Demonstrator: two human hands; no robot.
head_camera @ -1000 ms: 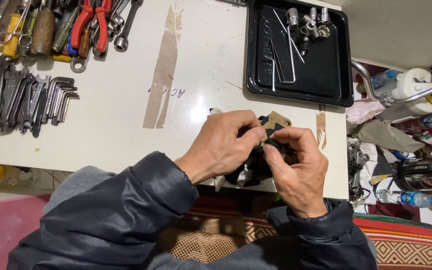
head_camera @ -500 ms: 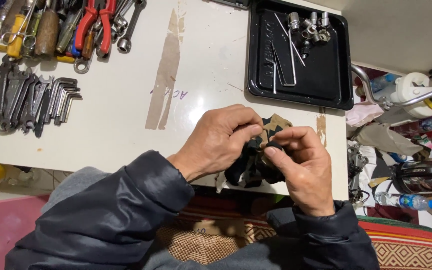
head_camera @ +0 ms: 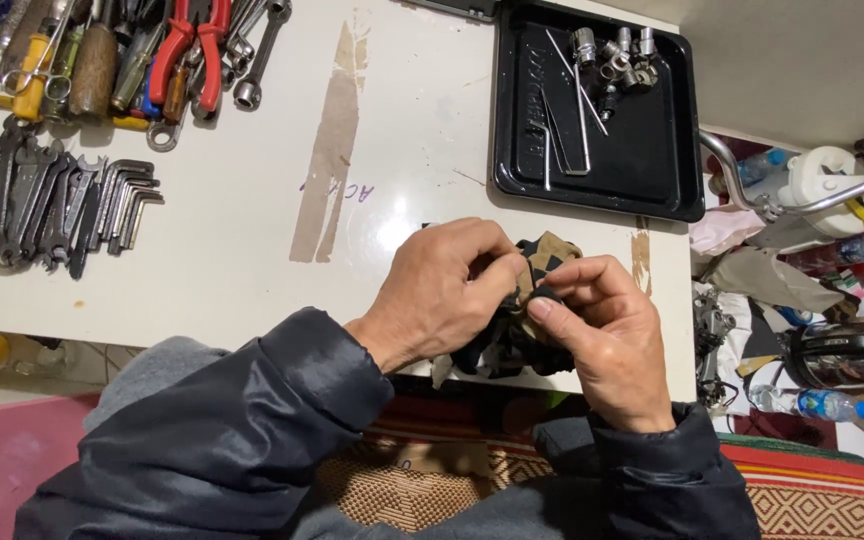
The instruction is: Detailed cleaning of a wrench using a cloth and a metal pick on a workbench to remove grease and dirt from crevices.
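You are holding a small black and tan part [head_camera: 542, 262] at the near edge of the white table [head_camera: 252, 270], right in front of your body. Both hands are meeting on it: your left hand [head_camera: 447, 290] is pinching it from the left side, and your right hand [head_camera: 602, 330] is closing its fingers on it from the right. Behind your hands a black tray [head_camera: 652, 160] is lying with sockets [head_camera: 614, 55] and thin rods. At the far left, wrenches [head_camera: 22, 205] and red pliers [head_camera: 192, 50] are resting on the table.
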